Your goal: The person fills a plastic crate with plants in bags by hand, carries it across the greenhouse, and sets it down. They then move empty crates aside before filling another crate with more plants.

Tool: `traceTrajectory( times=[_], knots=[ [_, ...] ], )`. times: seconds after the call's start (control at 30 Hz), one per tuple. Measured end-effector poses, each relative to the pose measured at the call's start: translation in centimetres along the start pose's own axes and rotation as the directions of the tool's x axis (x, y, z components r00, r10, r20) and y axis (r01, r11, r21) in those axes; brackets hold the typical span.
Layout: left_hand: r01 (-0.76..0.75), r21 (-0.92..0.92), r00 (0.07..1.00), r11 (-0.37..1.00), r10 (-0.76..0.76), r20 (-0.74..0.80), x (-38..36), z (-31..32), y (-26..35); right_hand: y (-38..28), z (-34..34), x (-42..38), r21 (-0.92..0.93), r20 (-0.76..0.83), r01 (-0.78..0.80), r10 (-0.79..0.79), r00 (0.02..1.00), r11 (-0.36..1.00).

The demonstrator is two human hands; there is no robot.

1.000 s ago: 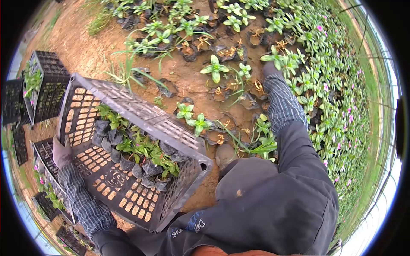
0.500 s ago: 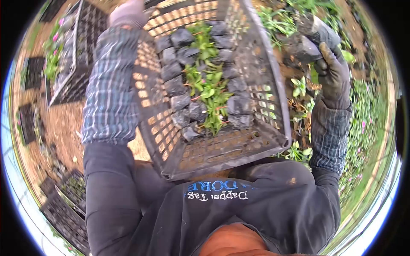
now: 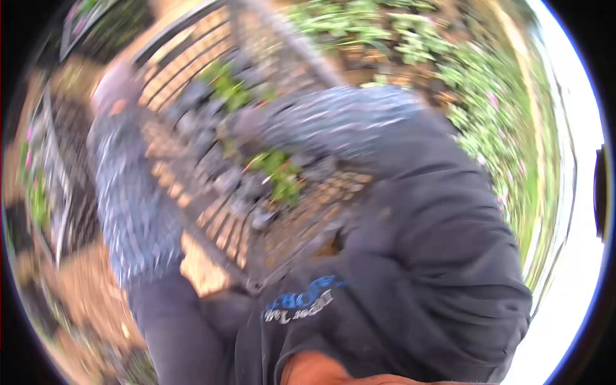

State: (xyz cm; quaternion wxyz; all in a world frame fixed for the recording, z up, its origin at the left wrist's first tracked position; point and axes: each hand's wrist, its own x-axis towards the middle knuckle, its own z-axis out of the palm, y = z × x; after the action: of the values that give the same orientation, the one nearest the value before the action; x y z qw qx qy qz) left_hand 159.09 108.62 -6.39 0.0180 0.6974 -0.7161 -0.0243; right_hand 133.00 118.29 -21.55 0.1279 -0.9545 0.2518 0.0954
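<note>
A black slatted plastic crate (image 3: 183,67) stands tilted in front of me, blurred by motion. Inside it lie rows of small seedling bags (image 3: 228,179), dark and soil-filled, with green seedlings (image 3: 279,176) pointing toward the middle. My left hand (image 3: 117,85), in a pale glove, is closed on the crate's far left rim; its fingertips are hidden. Down inside the crate, over the bags, is my right hand (image 3: 247,128) in a dark glove. Its fingers are smeared, so whether it holds any bag cannot be made out.
Beyond the crate and to the right spreads a bed of leafy plants (image 3: 475,96) with pink flowers. Another dark crate (image 3: 77,167) with flowering plants stands at the left, on brown soil (image 3: 96,289). A further crate (image 3: 119,29) is at the upper left.
My right hand, which held two seedling bags out over the plants at the right, has swung left into the crate. The view has turned, and the crate appears further left and more slanted.
</note>
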Motion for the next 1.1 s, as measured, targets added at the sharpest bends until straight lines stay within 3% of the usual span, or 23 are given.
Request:
traceTrajectory(
  times=[0.07,0.17,0.2,0.27,0.33,0.5,0.6,0.67,0.7,0.73,0.77,0.8,0.83,0.87,0.9,0.93,0.97,1.03,1.1],
  knots=[
    [0.007,0.082,0.989,0.997,0.006,-0.150,0.9,1.3,-0.9,0.5,4.4,2.6,0.205,-0.368,-0.081,0.154,0.917,0.975],
    [0.107,0.220,0.993,0.970,-0.092,-0.075,-0.4,-0.2,1.4,-2.7,-3.4,2.7,0.249,-0.110,-0.124,0.155,0.982,0.961],
    [0.094,0.235,0.990,0.967,-0.065,-0.128,-0.1,0.4,0.9,-3.0,-4.1,3.0,0.252,-0.082,-0.132,0.157,0.984,0.959],
    [0.128,0.208,0.992,0.970,-0.125,-0.026,-1.0,-1.3,2.2,-3.9,-5.6,2.6,0.231,-0.042,-0.152,0.166,0.985,0.961],
    [0.121,0.231,0.993,0.965,-0.117,-0.032,-1.6,-1.5,3.1,-4.1,-6.8,2.1,0.231,-0.030,-0.170,0.182,0.983,0.958],
    [0.066,0.220,0.996,0.973,-0.053,-0.068,-1.3,-0.8,1.8,-4.0,-12.8,-1.8,0.268,-0.057,-0.208,0.231,0.971,0.941],
    [0.076,0.201,0.997,0.977,-0.072,-0.024,-1.4,-1.4,2.3,-4.0,-18.4,-9.6,0.400,-0.290,-0.188,0.319,0.902,0.897],
    [0.077,0.192,0.997,0.978,-0.076,-0.011,-1.8,-1.9,3.0,-1.3,-19.9,-16.5,0.575,-0.509,-0.033,0.389,0.768,0.817],
    [0.088,0.170,0.996,0.981,-0.087,-0.011,-1.9,-1.9,3.2,0.4,-20.2,-20.0,0.648,-0.438,-0.151,0.527,0.728,0.746],
    [0.093,0.189,0.996,0.977,-0.091,-0.020,-1.4,-1.4,2.4,4.2,-15.7,-21.5,0.647,-0.609,-0.187,0.649,0.457,0.739],
    [0.096,0.189,0.995,0.977,-0.096,-0.011,-1.2,-1.0,2.0,6.6,-14.1,-26.1,0.837,-0.431,-0.148,0.802,0.414,0.526],
    [0.087,0.174,0.996,0.981,-0.085,-0.017,-1.0,-0.8,1.4,7.8,-12.0,-29.6,0.925,-0.260,-0.262,0.961,0.091,0.275],
    [0.076,0.161,0.997,0.984,-0.074,-0.021,-0.8,-0.7,1.2,9.1,-8.7,-33.6,0.956,-0.197,-0.238,0.977,-0.083,0.173],
    [0.110,0.197,0.994,0.974,-0.111,-0.006,-0.5,-0.7,1.1,11.8,-2.2,-37.7,0.724,-0.306,-0.670,0.947,-0.096,0.166],
    [0.112,0.201,0.993,0.973,-0.115,0.000,-0.7,-0.7,1.5,12.1,-0.8,-40.8,0.742,0.145,-0.582,0.928,-0.344,-0.332],
    [0.120,0.219,0.993,0.968,-0.117,-0.028,-1.1,-0.9,2.1,11.5,-0.3,-43.6,0.301,0.267,-0.932,0.956,-0.119,-0.200],
    [0.127,0.236,0.991,0.963,-0.116,-0.059,-1.3,-1.0,2.6,15.4,9.7,-48.1,0.154,0.330,-0.969,0.934,-0.134,-0.193],
    [0.126,0.230,0.991,0.965,-0.111,-0.074,-1.0,-0.7,2.3,13.8,10.5,-49.6,0.392,0.376,-0.725,0.817,-0.436,-0.567],
    [0.063,0.108,0.998,0.992,-0.062,-0.014,-0.7,-0.5,0.8,13.7,10.1,-49.1,0.355,0.407,-0.677,0.759,-0.509,-0.645]
  ],
)
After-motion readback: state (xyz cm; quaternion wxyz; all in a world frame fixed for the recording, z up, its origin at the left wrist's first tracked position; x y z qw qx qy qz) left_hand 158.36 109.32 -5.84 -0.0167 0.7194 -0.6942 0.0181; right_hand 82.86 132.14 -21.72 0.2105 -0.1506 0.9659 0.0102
